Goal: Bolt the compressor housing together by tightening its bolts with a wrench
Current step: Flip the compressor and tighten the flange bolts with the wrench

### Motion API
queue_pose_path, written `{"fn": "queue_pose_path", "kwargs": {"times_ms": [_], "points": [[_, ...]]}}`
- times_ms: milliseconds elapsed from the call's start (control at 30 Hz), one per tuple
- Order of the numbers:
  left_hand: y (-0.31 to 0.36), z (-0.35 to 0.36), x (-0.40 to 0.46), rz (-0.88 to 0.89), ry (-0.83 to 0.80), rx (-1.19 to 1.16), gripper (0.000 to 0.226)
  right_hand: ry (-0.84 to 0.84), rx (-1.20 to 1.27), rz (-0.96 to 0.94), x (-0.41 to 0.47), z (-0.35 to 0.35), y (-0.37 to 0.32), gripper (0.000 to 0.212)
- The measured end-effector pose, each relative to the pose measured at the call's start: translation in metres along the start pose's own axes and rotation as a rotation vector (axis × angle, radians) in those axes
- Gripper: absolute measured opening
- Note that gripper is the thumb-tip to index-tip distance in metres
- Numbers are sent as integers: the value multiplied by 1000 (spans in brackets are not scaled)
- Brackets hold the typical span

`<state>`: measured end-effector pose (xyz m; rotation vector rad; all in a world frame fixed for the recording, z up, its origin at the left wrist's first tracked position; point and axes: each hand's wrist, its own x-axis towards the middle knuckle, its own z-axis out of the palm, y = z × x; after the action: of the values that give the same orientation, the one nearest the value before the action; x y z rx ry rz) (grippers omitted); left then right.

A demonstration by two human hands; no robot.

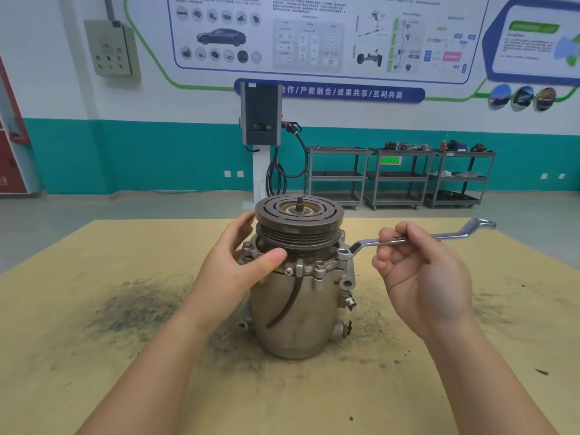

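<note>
Two bare forearms reach in from the bottom edge, one on each side. One compressor housing (293, 312) stands upright in the middle of the tan table (94, 387), a dark smear of grime on the tabletop to its left. The left hand (238, 265) cups the compressor's left side, thumb laid along the front of the flange just under the pulley, fingers curved round the pulley's edge. The right hand (420, 271) is off to the right, fingers curled over the shank of one silver ring wrench (408, 238), pinching it near the middle. The wrench's near ring sits over one bolt (342, 254) on the right of the flange; its far ring juts out past the hand, over the table.

Around the flange I count three more bolt heads showing: one front right (319, 265), two on the left (248, 246). One black hose (290, 301) curls down the front of the body. On top, one grooved pulley (299, 222) with a threaded shaft poking up.

Beyond the table, one charging post (261, 120) with a looped cable, then three grey shelf carts (400, 177) in a row against the teal-banded wall.
</note>
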<state>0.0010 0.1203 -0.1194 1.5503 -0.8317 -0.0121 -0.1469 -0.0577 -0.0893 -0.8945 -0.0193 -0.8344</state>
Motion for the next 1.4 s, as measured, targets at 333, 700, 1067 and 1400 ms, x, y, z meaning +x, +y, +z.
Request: {"fn": "queue_pose_path", "kwargs": {"times_ms": [333, 700, 1067, 1400], "points": [[2, -10, 8, -18, -292, -25, 88, 2, -48, 60, 13, 1, 1, 25], [6, -4, 0, 26, -163, 25, 102, 139, -86, -427, -19, 14, 31, 38], [11, -3, -2, 42, -231, -46, 90, 166, -8, -470, -22, 17, 20, 25], [8, -9, -5, 10, -278, -72, 84, -15, -2, -99, -16, 16, 16, 25]]}}
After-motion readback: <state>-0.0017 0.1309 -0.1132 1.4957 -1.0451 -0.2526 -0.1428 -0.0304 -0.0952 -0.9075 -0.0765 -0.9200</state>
